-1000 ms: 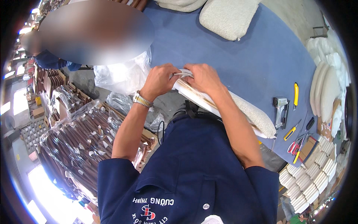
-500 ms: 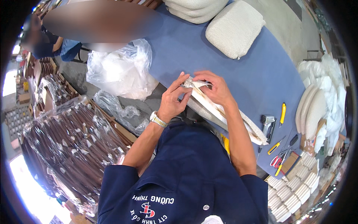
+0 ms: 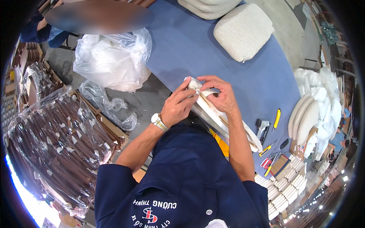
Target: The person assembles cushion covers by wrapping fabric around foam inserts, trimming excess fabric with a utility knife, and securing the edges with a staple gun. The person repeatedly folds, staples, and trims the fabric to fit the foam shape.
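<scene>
A long, narrow padded panel [image 3: 215, 118] lies slantwise along the near edge of the blue table, its white inner side and a wooden strip showing. Light nubby fabric [image 3: 194, 84] covers its far-left end. My left hand [image 3: 180, 102] is closed on that end, fingertips pressing the fabric edge. On the other side of the same end, my right hand [image 3: 221, 95] pinches the fabric edge between thumb and fingers. The fingertips partly hide the fold. A watch [image 3: 159, 121] is on my left wrist.
Right of the panel lie a staple gun [image 3: 262, 130], a yellow utility knife [image 3: 276, 118], a yellow screwdriver [image 3: 267, 148] and red-handled scissors [image 3: 265, 163]. A cream cushion [image 3: 243, 32] sits at the table's back. Plastic-wrapped brown pieces [image 3: 53, 148] and a clear bag [image 3: 112, 62] stand left.
The view has shifted slightly. My right hand's fingers, blurred and bent over a lifted fabric flap before, now pinch the edge lower. My left hand stays at the panel's end.
</scene>
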A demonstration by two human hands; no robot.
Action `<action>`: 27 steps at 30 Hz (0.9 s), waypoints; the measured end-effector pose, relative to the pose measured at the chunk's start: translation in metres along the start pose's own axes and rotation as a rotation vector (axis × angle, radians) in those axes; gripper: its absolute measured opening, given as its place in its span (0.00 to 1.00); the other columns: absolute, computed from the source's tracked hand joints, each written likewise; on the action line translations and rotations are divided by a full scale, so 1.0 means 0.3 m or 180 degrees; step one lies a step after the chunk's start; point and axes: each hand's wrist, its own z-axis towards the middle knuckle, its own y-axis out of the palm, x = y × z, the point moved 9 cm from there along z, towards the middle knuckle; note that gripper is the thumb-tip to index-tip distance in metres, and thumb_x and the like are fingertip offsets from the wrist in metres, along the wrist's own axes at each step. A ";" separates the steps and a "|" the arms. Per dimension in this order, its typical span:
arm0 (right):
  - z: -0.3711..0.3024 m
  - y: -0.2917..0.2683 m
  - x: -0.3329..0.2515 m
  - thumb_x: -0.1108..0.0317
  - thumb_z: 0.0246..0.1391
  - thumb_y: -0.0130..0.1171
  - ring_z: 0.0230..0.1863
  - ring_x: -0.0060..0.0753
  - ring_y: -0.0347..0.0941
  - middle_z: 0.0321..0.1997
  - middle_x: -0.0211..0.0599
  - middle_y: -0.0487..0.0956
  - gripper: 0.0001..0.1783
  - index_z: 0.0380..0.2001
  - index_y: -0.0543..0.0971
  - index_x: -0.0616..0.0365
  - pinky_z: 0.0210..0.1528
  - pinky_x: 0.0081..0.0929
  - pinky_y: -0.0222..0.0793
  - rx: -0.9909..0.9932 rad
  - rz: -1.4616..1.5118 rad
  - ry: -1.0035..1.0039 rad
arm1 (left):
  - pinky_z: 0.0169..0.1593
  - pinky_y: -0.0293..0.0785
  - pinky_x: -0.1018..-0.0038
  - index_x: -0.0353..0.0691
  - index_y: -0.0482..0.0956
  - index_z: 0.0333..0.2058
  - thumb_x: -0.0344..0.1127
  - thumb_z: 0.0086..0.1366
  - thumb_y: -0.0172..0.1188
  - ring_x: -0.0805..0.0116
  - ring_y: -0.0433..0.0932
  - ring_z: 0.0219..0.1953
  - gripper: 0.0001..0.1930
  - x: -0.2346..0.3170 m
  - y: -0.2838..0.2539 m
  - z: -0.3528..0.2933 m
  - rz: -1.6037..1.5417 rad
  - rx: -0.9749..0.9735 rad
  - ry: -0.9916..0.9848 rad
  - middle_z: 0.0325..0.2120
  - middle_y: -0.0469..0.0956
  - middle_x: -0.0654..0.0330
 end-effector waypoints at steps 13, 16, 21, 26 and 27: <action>-0.007 -0.002 0.062 0.89 0.46 0.50 0.53 0.34 0.80 0.52 0.44 0.84 0.21 0.39 0.85 0.63 0.56 0.29 0.75 0.0055 0.0508 0.0325 | 0.58 0.83 0.62 0.38 0.88 0.38 0.19 0.54 0.73 0.47 0.78 0.62 0.13 -0.019 -0.002 0.007 -0.0094 -0.0016 0.0013 0.40 0.84 0.59; -0.003 -0.001 0.067 0.89 0.46 0.50 0.53 0.33 0.80 0.52 0.44 0.84 0.20 0.39 0.85 0.63 0.55 0.28 0.75 0.0039 0.0502 0.0366 | 0.57 0.83 0.63 0.39 0.88 0.38 0.19 0.54 0.73 0.47 0.78 0.62 0.13 -0.020 -0.005 0.015 -0.0158 0.0027 0.0012 0.40 0.84 0.59; 0.002 0.001 0.060 0.88 0.48 0.52 0.52 0.30 0.80 0.51 0.43 0.85 0.19 0.39 0.85 0.62 0.52 0.25 0.75 0.0002 0.0380 0.0263 | 0.55 0.84 0.64 0.39 0.88 0.38 0.19 0.53 0.74 0.47 0.78 0.61 0.13 -0.035 -0.001 0.014 -0.0209 0.0022 -0.0057 0.39 0.84 0.58; -0.011 -0.003 0.103 0.84 0.57 0.57 0.45 0.23 0.81 0.44 0.37 0.87 0.13 0.41 0.86 0.62 0.48 0.23 0.75 0.0245 0.0448 0.0891 | 0.54 0.84 0.64 0.38 0.88 0.37 0.18 0.53 0.74 0.46 0.79 0.60 0.12 -0.039 -0.009 0.012 -0.0188 0.0008 -0.0054 0.39 0.84 0.58; -0.013 -0.006 0.103 0.83 0.58 0.58 0.43 0.22 0.80 0.42 0.36 0.87 0.12 0.42 0.86 0.62 0.48 0.23 0.75 0.0300 0.0410 0.0879 | 0.54 0.84 0.64 0.38 0.88 0.37 0.18 0.53 0.74 0.46 0.80 0.60 0.13 -0.042 -0.010 0.011 -0.0210 0.0003 -0.0074 0.39 0.84 0.58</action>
